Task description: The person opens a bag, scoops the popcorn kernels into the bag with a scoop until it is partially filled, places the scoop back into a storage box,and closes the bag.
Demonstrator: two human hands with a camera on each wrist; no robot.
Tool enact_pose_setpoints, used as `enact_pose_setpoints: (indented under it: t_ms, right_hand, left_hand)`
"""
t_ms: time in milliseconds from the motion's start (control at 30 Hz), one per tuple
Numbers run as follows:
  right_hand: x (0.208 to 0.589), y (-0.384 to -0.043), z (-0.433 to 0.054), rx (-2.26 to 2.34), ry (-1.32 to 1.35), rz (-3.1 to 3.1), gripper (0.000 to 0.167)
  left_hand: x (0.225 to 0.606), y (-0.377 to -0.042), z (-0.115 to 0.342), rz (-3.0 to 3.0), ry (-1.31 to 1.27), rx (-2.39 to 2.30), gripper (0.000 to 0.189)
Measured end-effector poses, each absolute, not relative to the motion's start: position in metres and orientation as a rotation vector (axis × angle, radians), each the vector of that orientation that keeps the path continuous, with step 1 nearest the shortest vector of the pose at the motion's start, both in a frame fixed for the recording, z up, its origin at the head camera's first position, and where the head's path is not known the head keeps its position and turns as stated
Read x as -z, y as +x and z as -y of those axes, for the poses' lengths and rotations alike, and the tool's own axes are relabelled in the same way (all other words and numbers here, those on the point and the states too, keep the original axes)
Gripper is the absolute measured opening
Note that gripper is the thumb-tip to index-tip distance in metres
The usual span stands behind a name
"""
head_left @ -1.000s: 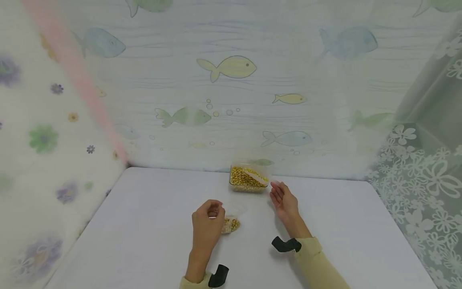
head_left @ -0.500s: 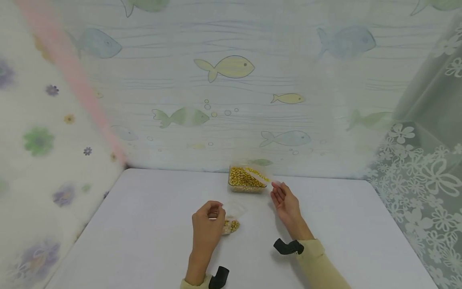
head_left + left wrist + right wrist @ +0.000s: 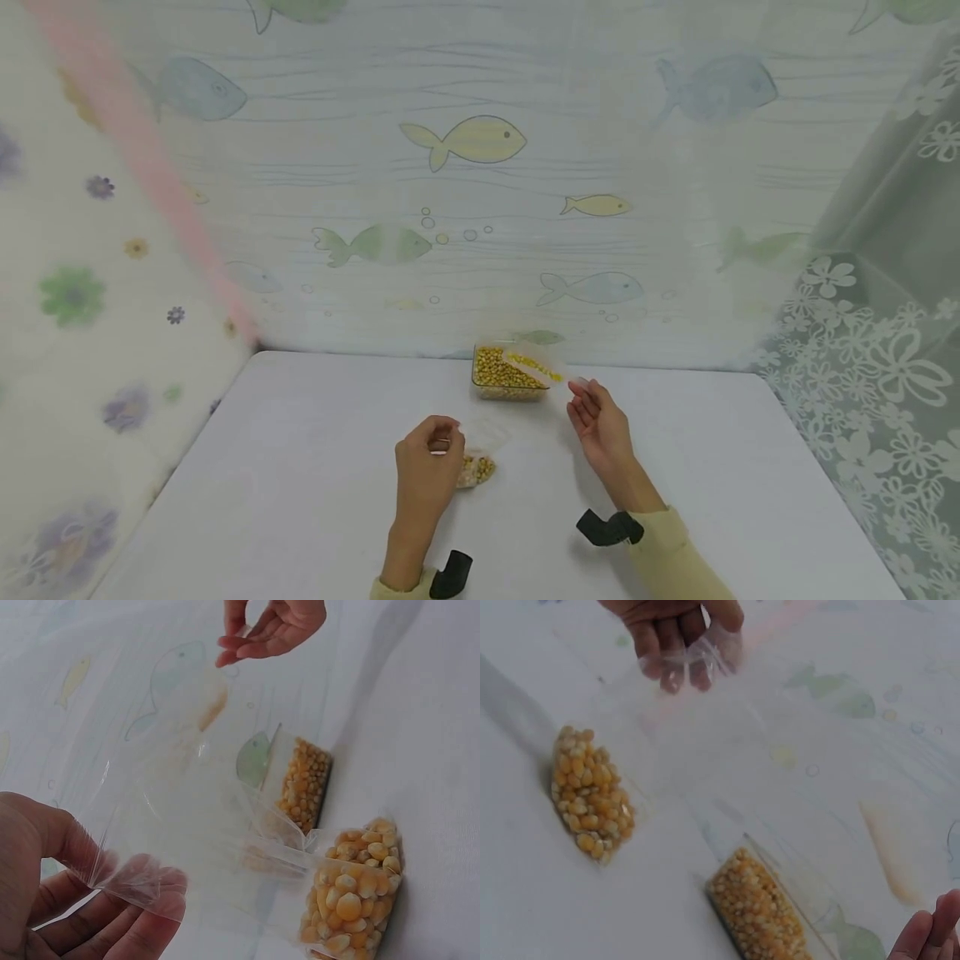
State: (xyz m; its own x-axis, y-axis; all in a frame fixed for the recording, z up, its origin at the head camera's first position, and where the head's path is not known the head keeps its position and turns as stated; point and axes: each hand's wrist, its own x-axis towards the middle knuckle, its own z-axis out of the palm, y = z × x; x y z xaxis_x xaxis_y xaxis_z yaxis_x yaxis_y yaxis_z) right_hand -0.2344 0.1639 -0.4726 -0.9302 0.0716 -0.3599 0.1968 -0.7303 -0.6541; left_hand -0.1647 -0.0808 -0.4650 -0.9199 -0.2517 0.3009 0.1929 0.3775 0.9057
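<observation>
My left hand (image 3: 429, 458) pinches the upper edge of a clear plastic bag (image 3: 225, 795), whose bottom is filled with corn kernels (image 3: 349, 900) and rests on the table. To the right, my right hand (image 3: 602, 425) pinches the handle end of a translucent spoon (image 3: 534, 365). Yellow kernels lie along the spoon, which overlaps the right side of a clear rectangular container (image 3: 510, 392) in the head view. Many corn kernels fill that container. In both wrist views the spoon is faint and blurred.
A white table (image 3: 315, 467) lies under everything, its far edge against a fish-patterned wall covering (image 3: 480, 250). Lace fabric (image 3: 885, 375) hangs along the right side. Black wrist mounts (image 3: 609, 527) stick out from both sleeves.
My right hand has shifted slightly right, drawing the kernel-laden spoon a little toward the container's right edge. The left hand keeps its pinch on the bag. The head view has drifted slightly.
</observation>
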Motion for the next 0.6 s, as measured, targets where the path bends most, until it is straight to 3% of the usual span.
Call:
enact_pose_setpoints:
  t_ms: [600]
  right_hand:
    - [0.448, -0.199, -0.158, 2.681, 0.462, -1.362, 0.022]
  left_hand:
    - [0.462, -0.164, 0.081, 2.268, 0.075, 1.576, 0.009]
